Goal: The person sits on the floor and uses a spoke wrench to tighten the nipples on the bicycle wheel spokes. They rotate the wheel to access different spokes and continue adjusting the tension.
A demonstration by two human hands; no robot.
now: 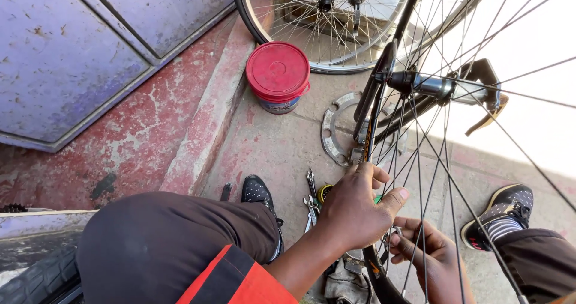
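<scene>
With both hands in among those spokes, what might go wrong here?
Three risks, judging by the view:
1. The left hand and right hand sit between the spokes near the rim; if the wheel turned, fingers might get pinched.
2. Pliers and wrenches lie loose on the ground by the left shoe, so they might be kicked or stepped on.
3. The red-lidded tub stands close by and might get knocked over.

Wheel spokes (420, 160) thin bright metal; hub (429, 86) shiny metal; tub lid (278, 70) smooth red plastic; concrete floor (276, 148) rough, worn; door (72, 46) scuffed matt purple paint.
</scene>
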